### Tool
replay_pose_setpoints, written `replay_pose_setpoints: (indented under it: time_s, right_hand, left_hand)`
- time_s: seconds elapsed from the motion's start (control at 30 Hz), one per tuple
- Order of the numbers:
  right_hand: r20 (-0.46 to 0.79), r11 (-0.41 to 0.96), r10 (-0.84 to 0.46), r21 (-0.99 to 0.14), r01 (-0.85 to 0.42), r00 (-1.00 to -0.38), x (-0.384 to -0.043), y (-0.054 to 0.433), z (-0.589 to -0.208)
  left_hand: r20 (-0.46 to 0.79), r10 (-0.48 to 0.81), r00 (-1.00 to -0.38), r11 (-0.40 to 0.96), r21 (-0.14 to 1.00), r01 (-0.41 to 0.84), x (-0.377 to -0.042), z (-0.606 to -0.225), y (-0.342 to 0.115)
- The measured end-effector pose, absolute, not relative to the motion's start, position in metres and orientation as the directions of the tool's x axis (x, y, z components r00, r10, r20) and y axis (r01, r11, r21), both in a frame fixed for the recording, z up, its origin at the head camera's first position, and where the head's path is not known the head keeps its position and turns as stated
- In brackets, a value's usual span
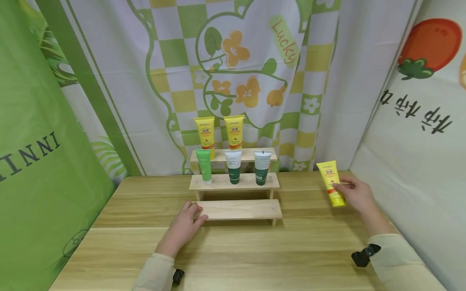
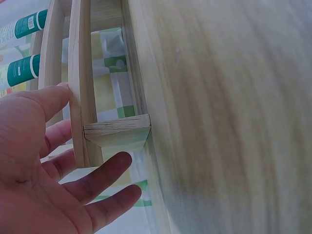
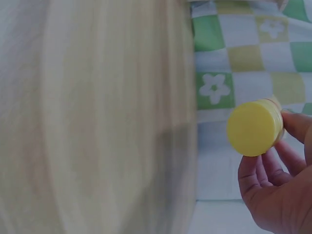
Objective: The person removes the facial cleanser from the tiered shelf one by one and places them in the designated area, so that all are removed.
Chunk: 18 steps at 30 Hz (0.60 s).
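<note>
While left grip (image 1: 185, 225) (spread) touches lowest shelf (image 1: 238, 209); right grip (image 1: 358, 197) pinches yellow tube (image 1: 329, 174)

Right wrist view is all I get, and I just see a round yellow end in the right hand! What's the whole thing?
Observer: The head view shows it's a yellow tube, with its cap pointing down and its flat end up.
Operator: Cool! Are there any more like that?
Observer: Yes, two matching tubes stand on the top shelf of a wooden rack.
Operator: And where's the other hand?
Observer: The left hand touches the left end of the lowest shelf.
</note>
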State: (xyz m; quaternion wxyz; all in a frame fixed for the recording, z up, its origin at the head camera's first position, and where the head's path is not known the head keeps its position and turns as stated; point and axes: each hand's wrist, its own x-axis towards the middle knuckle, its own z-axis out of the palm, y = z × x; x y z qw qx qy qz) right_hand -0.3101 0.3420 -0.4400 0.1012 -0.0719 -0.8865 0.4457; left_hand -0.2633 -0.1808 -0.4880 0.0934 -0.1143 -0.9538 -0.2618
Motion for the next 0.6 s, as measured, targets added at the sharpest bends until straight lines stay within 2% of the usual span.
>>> replay_pose_setpoints:
  time_s: [0.23, 0.6]
  right_hand:
    - [0.057, 0.668, 0.194, -0.739, 0.089, -0.979, -0.306, 0.359, -0.457]
    - [-0.088, 0.636, 0.207, -0.744, 0.203, -0.974, -0.303, 0.371, -0.474]
  left_hand:
    - [0.207, 0.148, -0.967, 0.844, 0.483, 0.233, -0.264, -0.486, -0.180]
    - [0.220, 0.163, -0.962, 0.848, 0.467, 0.251, -0.264, -0.486, -0.180]
